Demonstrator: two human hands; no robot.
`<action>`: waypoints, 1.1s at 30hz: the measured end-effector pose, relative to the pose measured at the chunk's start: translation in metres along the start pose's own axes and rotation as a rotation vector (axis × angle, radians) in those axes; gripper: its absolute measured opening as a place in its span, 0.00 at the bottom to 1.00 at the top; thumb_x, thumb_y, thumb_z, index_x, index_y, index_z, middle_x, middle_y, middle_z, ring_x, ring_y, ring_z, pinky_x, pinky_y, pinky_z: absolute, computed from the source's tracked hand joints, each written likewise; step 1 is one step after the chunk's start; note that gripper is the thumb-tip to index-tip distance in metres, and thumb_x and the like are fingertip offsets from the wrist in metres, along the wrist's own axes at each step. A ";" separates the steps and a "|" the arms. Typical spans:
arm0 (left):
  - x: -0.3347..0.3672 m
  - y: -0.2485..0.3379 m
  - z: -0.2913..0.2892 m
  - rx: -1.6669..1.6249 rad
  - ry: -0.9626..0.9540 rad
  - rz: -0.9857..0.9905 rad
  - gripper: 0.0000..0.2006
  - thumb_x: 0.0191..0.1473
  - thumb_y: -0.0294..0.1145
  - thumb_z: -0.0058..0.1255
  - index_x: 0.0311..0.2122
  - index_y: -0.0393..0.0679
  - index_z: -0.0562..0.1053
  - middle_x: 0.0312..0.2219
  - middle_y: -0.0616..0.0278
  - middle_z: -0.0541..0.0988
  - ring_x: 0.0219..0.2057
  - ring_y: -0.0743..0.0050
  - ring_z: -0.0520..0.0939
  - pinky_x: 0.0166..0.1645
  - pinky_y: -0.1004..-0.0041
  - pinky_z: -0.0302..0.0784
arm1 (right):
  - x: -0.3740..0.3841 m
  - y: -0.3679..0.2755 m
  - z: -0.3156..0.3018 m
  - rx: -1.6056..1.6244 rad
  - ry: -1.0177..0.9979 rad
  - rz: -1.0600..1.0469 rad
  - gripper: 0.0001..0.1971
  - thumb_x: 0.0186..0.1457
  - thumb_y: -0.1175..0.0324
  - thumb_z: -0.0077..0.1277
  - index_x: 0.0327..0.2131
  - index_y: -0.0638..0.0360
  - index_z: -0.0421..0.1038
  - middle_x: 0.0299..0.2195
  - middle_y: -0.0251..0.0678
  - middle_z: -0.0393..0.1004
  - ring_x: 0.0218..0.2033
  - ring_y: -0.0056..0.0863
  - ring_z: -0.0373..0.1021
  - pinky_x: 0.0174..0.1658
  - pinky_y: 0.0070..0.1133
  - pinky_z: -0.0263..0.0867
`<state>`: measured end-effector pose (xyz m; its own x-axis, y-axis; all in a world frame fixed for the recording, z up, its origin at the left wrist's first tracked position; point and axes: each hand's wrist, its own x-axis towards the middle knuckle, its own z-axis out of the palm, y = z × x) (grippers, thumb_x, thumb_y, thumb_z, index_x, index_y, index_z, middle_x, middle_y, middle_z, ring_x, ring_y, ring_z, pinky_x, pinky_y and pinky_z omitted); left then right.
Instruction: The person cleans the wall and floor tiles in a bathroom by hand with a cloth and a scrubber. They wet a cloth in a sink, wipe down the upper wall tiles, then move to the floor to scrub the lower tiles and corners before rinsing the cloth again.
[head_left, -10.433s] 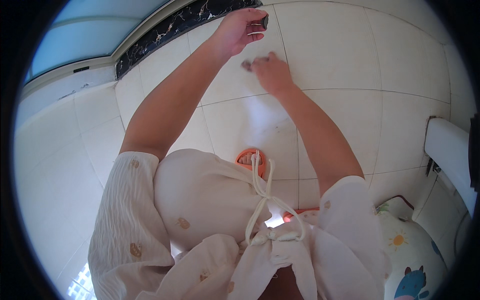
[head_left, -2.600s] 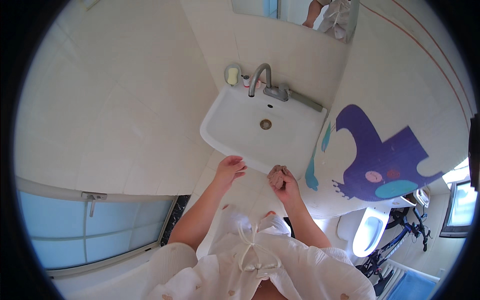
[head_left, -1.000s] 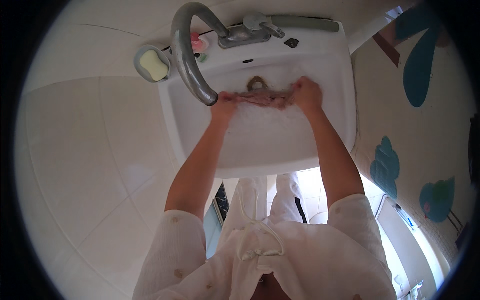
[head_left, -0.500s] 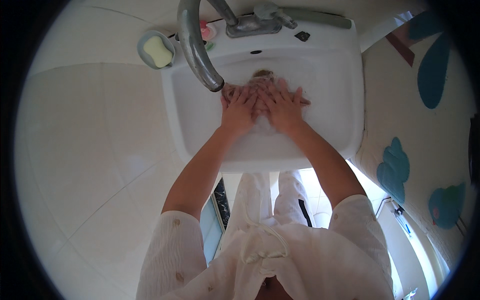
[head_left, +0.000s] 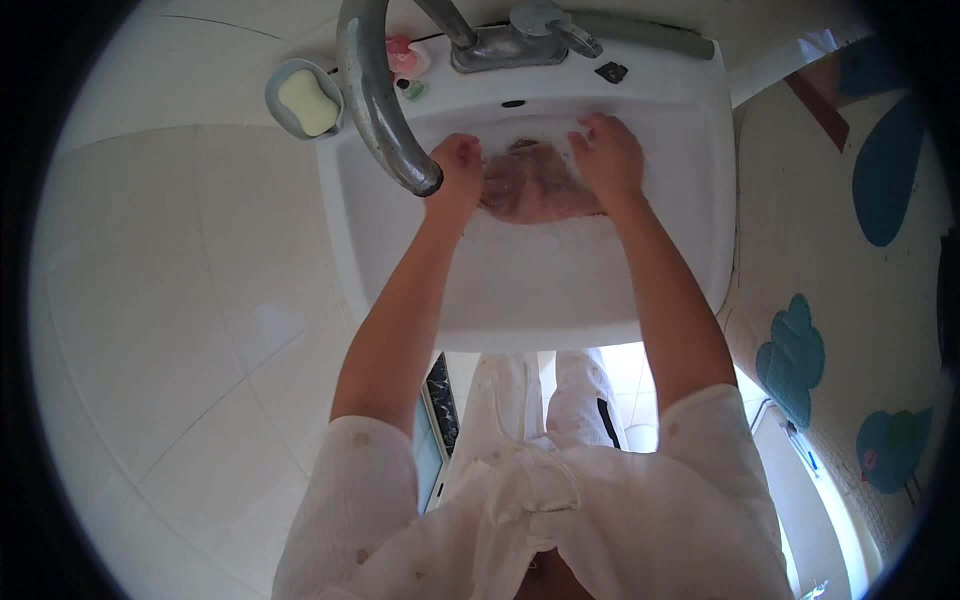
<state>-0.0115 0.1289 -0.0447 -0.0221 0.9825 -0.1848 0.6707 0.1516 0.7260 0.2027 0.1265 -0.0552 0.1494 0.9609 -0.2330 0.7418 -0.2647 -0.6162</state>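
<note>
Sink (head_left: 540, 300), white, rectangular, with rounded corners and a broad back ledge; within the basin, a pinkish-brown cloth (head_left: 535, 190), wet, spread with uneven folds, its far edge beside the partly visible drain (head_left: 522, 145). On the ledge: one grey metal faucet (head_left: 385, 110), its curved spout overhanging the left side; one small dark flat piece (head_left: 611, 72), right of the faucet; one pink-and-white item (head_left: 405, 57) and one small green-and-white item (head_left: 412, 90), left of it. Along the right rear edge, one grey-green bar (head_left: 645, 35).
</note>
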 end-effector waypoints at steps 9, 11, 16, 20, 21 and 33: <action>0.013 0.001 -0.017 -0.008 -0.513 0.010 0.09 0.42 0.27 0.56 0.32 0.41 0.74 0.24 0.61 0.77 0.28 0.72 0.78 0.35 0.72 0.73 | -0.002 -0.015 -0.022 0.702 -0.350 0.134 0.07 0.42 0.81 0.52 0.28 0.60 0.71 0.25 0.30 0.72 0.29 0.21 0.68 0.34 0.19 0.65; 0.012 0.013 -0.045 -0.133 -0.514 0.048 0.09 0.41 0.24 0.56 0.31 0.39 0.73 0.23 0.64 0.76 0.27 0.76 0.76 0.34 0.74 0.72 | -0.015 -0.032 -0.055 0.807 -0.411 0.071 0.07 0.43 0.81 0.51 0.28 0.60 0.70 0.25 0.29 0.71 0.29 0.19 0.67 0.35 0.18 0.63; -0.022 0.082 -0.104 -0.420 -0.397 0.117 0.10 0.39 0.16 0.56 0.29 0.39 0.70 0.25 0.65 0.74 0.27 0.75 0.74 0.35 0.75 0.72 | -0.049 -0.067 -0.119 1.198 -0.263 -0.257 0.07 0.46 0.81 0.52 0.30 0.61 0.68 0.29 0.29 0.70 0.32 0.17 0.64 0.39 0.16 0.60; -0.045 0.096 -0.118 -0.098 -0.165 0.321 0.09 0.40 0.16 0.56 0.29 0.39 0.70 0.25 0.64 0.74 0.30 0.74 0.76 0.38 0.73 0.72 | -0.059 -0.059 -0.129 1.155 -0.185 -0.308 0.07 0.45 0.82 0.53 0.30 0.62 0.68 0.28 0.29 0.70 0.32 0.18 0.65 0.38 0.17 0.62; -0.047 0.093 -0.118 -0.062 -0.178 0.305 0.10 0.40 0.16 0.56 0.29 0.40 0.71 0.25 0.64 0.74 0.31 0.71 0.76 0.39 0.71 0.72 | -0.061 -0.051 -0.123 1.066 -0.151 -0.249 0.08 0.43 0.83 0.53 0.28 0.62 0.69 0.27 0.30 0.71 0.31 0.20 0.66 0.37 0.18 0.63; -0.060 0.006 -0.006 0.564 -0.372 0.368 0.12 0.37 0.32 0.57 0.32 0.51 0.77 0.36 0.62 0.76 0.42 0.57 0.75 0.53 0.49 0.61 | -0.081 0.004 0.005 -0.390 -0.232 -0.421 0.04 0.41 0.75 0.58 0.22 0.58 0.72 0.29 0.36 0.74 0.35 0.36 0.70 0.41 0.31 0.65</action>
<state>-0.0112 0.0715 -0.0252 0.4595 0.8429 -0.2801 0.8654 -0.3539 0.3549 0.1909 0.0473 -0.0425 -0.3217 0.9222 -0.2146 0.8970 0.2243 -0.3808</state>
